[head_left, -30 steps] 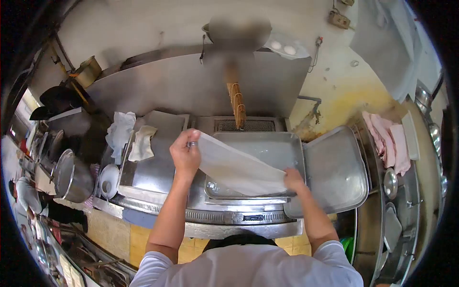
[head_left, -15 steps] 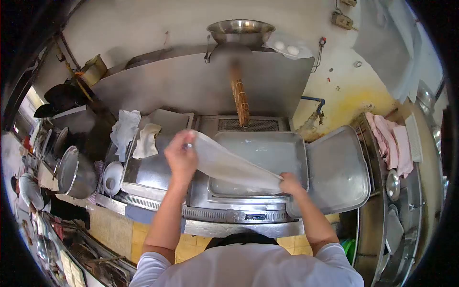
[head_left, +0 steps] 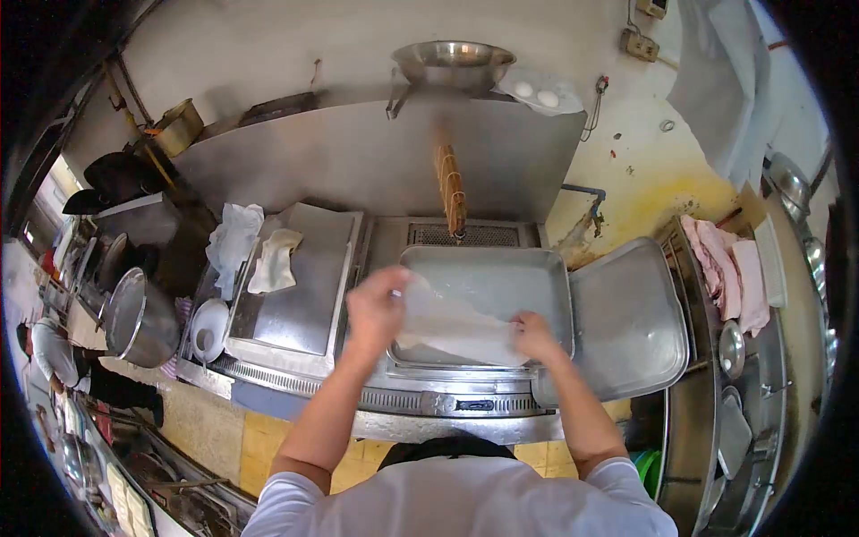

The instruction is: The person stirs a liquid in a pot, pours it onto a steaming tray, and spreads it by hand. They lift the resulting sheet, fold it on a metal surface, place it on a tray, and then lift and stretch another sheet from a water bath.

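A thin white sheet (head_left: pixel 461 336), cloth-like, is stretched between my two hands over the front part of a rectangular metal tray (head_left: pixel 571 304). My left hand (head_left: pixel 374 313), a little smeared by motion, pinches the sheet's left end at the tray's left side. At the front right, my right hand (head_left: pixel 534 336) has its fingers closed on the other end. The sheet hangs low and overlaps the tray's shallow bottom in this view. Behind the tray, a tied bundle of thin brown sticks (head_left: pixel 451 192) points down over a perforated plate.
Right of the tray leans a second metal tray (head_left: pixel 626 313). To the left lie a flat steel lid (head_left: pixel 295 318), a folded pale cloth (head_left: pixel 276 261), a crumpled plastic bag (head_left: pixel 234 246), a white bowl (head_left: pixel 210 329) and a large pot (head_left: pixel 143 320). A person (head_left: pixel 58 353) stands far left.
My left hand has moved right and down, bringing the sheet lower over the tray; it was stretched taut and raised before. My right hand has shifted slightly left.
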A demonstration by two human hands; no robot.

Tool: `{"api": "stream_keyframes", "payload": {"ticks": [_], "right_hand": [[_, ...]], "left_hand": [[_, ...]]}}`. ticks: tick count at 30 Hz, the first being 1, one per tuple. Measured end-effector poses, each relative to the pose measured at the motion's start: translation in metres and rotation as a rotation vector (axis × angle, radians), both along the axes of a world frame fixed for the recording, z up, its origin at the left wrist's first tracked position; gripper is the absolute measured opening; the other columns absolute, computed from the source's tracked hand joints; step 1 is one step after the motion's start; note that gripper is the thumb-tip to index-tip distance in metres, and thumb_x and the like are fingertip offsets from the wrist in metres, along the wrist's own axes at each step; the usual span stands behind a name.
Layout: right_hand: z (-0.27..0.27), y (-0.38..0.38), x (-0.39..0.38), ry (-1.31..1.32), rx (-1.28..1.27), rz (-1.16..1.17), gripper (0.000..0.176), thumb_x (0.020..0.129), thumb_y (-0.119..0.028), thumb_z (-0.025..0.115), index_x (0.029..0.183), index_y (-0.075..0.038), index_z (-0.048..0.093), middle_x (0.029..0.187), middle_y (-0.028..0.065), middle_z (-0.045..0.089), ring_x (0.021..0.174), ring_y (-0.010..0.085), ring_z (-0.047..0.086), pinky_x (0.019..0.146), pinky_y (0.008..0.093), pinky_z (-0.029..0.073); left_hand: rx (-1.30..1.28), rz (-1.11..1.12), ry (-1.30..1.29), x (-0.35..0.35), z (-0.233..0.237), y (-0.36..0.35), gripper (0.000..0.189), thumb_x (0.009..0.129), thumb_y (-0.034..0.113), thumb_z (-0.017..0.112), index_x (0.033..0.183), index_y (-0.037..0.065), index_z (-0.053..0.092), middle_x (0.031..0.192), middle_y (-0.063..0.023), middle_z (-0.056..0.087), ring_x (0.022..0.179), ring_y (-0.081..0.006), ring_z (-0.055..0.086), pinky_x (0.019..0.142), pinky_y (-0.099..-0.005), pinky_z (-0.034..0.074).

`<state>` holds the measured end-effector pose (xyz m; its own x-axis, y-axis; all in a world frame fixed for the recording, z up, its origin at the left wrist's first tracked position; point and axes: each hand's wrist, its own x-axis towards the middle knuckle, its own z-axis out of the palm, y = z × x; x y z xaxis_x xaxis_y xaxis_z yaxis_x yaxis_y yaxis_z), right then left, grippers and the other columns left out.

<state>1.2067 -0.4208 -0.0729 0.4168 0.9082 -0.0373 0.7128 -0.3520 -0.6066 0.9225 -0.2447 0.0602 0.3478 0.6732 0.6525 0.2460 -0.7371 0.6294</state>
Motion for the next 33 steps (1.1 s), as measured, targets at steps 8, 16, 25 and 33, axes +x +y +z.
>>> {"api": "stream_keyframes", "payload": {"ticks": [8, 16, 25, 33], "right_hand": [[0.012, 0.036, -0.049, 0.202, 0.228, 0.021, 0.027, 0.082, -0.005, 0.058, 0.104, 0.001, 0.072, 0.095, 0.0263, 0.070, 0.094, 0.0411, 0.070, 0.083, 0.0480, 0.053], [0.044, 0.024, -0.043, 0.180, 0.478, 0.006, 0.025, 0.082, -0.008, 0.061, 0.102, 0.003, 0.072, 0.095, 0.0211, 0.074, 0.096, 0.0379, 0.072, 0.086, 0.0452, 0.056], [-0.028, -0.021, -0.004, 0.003, 0.147, -0.141, 0.026, 0.086, -0.008, 0.054, 0.102, 0.004, 0.071, 0.094, 0.0281, 0.071, 0.092, 0.0473, 0.069, 0.085, 0.0497, 0.054], [0.021, -0.053, 0.064, 0.683, 0.375, -0.380, 0.016, 0.090, -0.010, 0.068, 0.098, 0.004, 0.072, 0.081, 0.0051, 0.070, 0.070, 0.0146, 0.063, 0.065, 0.0326, 0.051]], "left_hand": [[0.127, -0.105, -0.022, 0.012, 0.031, -0.016, 0.036, 0.073, -0.011, 0.062, 0.100, 0.008, 0.077, 0.100, -0.0123, 0.077, 0.088, -0.0283, 0.076, 0.077, -0.0390, 0.061], [0.108, -0.137, 0.066, 0.031, -0.019, -0.025, 0.034, 0.073, -0.007, 0.066, 0.100, 0.009, 0.077, 0.097, -0.0094, 0.078, 0.082, -0.0261, 0.075, 0.076, -0.0370, 0.061], [-0.048, 0.163, -0.324, -0.018, 0.059, 0.021, 0.010, 0.098, 0.007, 0.069, 0.102, -0.001, 0.074, 0.091, -0.0101, 0.075, 0.079, -0.0133, 0.065, 0.076, -0.0299, 0.053], [-0.498, 0.510, 0.135, -0.054, -0.129, 0.086, 0.019, 0.096, 0.012, 0.071, 0.110, 0.000, 0.072, 0.095, -0.0141, 0.075, 0.088, -0.0249, 0.071, 0.083, -0.0364, 0.055]]}}
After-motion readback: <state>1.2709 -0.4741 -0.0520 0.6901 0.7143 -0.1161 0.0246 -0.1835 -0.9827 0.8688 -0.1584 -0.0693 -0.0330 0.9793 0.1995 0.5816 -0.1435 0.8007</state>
